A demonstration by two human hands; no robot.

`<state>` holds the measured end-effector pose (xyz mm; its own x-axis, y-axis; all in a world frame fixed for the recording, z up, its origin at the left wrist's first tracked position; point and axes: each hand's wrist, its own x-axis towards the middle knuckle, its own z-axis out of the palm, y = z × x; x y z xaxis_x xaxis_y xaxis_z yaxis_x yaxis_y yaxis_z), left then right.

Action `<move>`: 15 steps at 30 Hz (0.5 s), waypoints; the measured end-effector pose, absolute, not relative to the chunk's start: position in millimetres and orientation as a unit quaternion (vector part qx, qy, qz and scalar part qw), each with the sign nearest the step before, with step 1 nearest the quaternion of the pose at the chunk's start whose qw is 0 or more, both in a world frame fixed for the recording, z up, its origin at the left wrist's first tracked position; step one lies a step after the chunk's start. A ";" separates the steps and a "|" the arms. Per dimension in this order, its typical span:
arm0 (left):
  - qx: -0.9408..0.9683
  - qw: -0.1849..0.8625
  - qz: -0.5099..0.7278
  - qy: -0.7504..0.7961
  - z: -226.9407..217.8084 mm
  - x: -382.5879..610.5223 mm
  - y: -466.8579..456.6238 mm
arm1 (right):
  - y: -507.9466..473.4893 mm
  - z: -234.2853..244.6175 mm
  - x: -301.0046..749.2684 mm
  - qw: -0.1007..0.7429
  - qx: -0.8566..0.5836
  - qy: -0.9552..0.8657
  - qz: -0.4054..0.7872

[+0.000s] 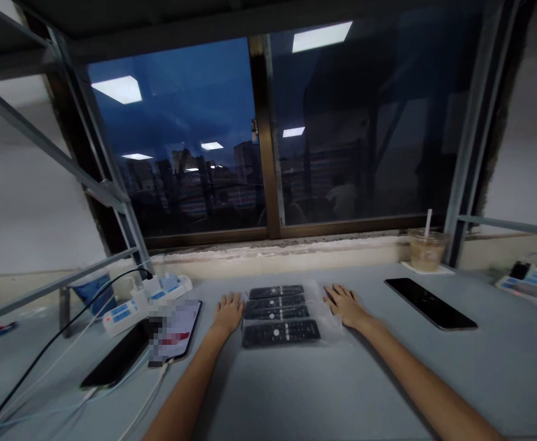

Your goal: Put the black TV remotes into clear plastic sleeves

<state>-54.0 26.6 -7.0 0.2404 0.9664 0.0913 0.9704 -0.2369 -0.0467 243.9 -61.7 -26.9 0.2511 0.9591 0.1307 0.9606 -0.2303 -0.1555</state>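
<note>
- Plainly, the left hand [228, 312] lies palm down on the table [296, 392], its grip apart: fingers stretched flat, clamped on nothing
- Likewise the right hand [346, 304] lies palm down, grip apart, fingers flat and holding nothing
- Between the two hands lie four black remotes [278, 312], side by side in a row running away from the person, each set crosswise with its buttons up
- The left fingertips sit just beside the remotes' left ends; whether they touch cannot be told
- Clear plastic [326, 327] shows by the remotes' right ends and spreads toward the right hand, which rests at its edge
- Left of the left hand lies a lit phone [176, 331] with a cable at its near end, and a dark phone [116, 358] just beside it
- Behind these sits a white power strip [142, 303] with plugs and cables
- Well to the right of the right hand a third phone [429, 303] lies flat, screen dark
- By the window [268, 141] at the table's far edge stands a cup [427, 250] with a straw
</note>
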 end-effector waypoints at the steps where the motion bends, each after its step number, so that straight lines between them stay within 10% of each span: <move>1: -0.787 0.049 -0.020 -0.615 -7.3 -53.9 26.9 | -61.7 -26.8 244.1 0.102 -0.783 -0.613 -0.003; 15: -0.812 0.063 -0.020 -0.580 -8.8 -56.7 25.2 | -61.2 -28.5 245.4 0.099 -0.783 -0.615 -0.006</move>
